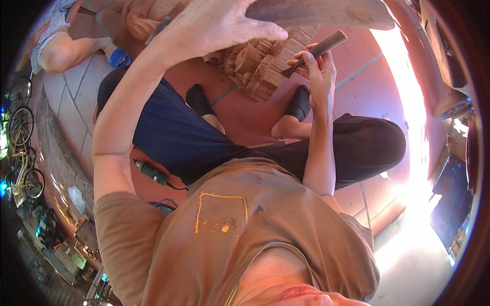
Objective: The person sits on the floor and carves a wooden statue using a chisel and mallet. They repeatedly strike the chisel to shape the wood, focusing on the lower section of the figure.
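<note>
My left hand [219, 25] is raised at the top of the view. Its thumb lies against a broad greyish-brown wooden club [326, 14]; the other fingers are mostly cut off by the upper edge, but the hand appears closed on the club. Held in my right hand [320, 76] is a chisel [326, 45], its round wooden handle pointing up and right, the dark blade angled down-left. That blade is close to a brown wood carving [255, 69] with deep ridged relief, lying on the floor between my feet; whether they touch I cannot tell.
Beyond my left arm lies another carved wooden piece [140, 20]. A person's leg [71, 51] with a blue sandal [119, 58] is at the far left. Beside my left thigh rests a green corded power tool [153, 172]. Bicycles [23, 127] stand along the left side. Sunlight glares at right.
</note>
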Demonstrator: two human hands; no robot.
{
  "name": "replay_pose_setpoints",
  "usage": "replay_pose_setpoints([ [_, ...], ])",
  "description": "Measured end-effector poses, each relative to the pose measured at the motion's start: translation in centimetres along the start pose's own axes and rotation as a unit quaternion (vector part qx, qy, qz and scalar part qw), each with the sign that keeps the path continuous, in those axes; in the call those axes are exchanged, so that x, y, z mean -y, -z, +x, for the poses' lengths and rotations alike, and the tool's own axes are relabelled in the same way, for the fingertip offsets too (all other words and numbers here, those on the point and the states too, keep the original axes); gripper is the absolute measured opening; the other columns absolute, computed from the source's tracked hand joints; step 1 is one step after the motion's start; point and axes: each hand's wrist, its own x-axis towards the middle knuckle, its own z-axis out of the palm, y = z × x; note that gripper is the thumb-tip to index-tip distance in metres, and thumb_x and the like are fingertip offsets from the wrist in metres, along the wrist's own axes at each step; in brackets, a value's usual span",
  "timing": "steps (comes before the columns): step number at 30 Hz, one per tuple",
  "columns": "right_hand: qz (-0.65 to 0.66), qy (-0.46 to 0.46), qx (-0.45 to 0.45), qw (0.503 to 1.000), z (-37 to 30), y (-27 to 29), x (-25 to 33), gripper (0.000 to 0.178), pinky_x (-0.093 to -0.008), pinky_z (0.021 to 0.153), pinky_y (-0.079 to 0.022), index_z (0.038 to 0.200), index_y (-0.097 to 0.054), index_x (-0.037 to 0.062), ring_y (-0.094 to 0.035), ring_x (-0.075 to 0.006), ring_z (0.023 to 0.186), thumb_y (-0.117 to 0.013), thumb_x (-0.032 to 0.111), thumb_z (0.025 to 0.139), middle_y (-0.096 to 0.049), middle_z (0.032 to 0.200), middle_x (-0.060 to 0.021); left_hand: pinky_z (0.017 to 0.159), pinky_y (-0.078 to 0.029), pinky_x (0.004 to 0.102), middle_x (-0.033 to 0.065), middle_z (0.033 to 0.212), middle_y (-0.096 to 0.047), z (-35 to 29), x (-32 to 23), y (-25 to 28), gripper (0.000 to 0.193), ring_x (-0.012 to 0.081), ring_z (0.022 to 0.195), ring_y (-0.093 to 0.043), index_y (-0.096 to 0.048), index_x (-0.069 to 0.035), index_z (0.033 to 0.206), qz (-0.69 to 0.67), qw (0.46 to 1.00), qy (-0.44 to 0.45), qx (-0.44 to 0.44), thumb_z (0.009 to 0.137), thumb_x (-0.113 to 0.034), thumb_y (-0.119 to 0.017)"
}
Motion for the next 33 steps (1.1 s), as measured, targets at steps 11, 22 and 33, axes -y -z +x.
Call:
replay_pose_setpoints([
  [11, 0.049, 0.022, 0.014, 0.998, -0.8, 0.4, 0.4, 0.018, -0.0296, 0.072, -0.057, 0.118, -0.053, 0.0037, -0.073, -0.0210, 0.085, -0.058, 0.011, 0.102, -0.069, 0.094, -0.0085, 0.103, -0.046, 0.0376, 0.0191, 0.133, -0.063, -1.0, 0.5, 0.6, 0.072, 0.0269, 0.123, -0.061, -0.044, -0.004, 0.148, -0.055, 0.998, 0.005, -0.039, 0.089, -0.031, -0.077],
  [22, -0.004, 0.102, 0.040, 0.994, -2.1, -0.8, -0.7, 0.016, -0.0300, 0.079, -0.055, 0.115, -0.056, 0.0008, -0.070, -0.0170, 0.088, -0.062, 0.005, 0.100, -0.068, 0.095, -0.0060, 0.094, -0.050, 0.0427, 0.0202, 0.121, -0.068, -0.8, 0.8, -0.9, 0.073, 0.0357, 0.101, -0.066, -0.046, -0.009, 0.148, 0.026, 0.995, -0.067, -0.074, 0.085, -0.031, -0.077],
  [33, -0.065, 0.164, 0.025, 0.984, -3.4, -1.3, -1.5, 0.021, -0.0316, 0.085, -0.057, 0.115, -0.056, -0.0002, -0.068, -0.0149, 0.089, -0.065, -0.001, 0.096, -0.068, 0.096, -0.0066, 0.092, -0.053, 0.0409, 0.0198, 0.120, -0.069, -0.8, 1.2, -1.3, 0.074, 0.0333, 0.097, -0.068, -0.046, -0.009, 0.148, -0.008, 0.992, -0.094, -0.081, 0.083, -0.026, -0.079],
])
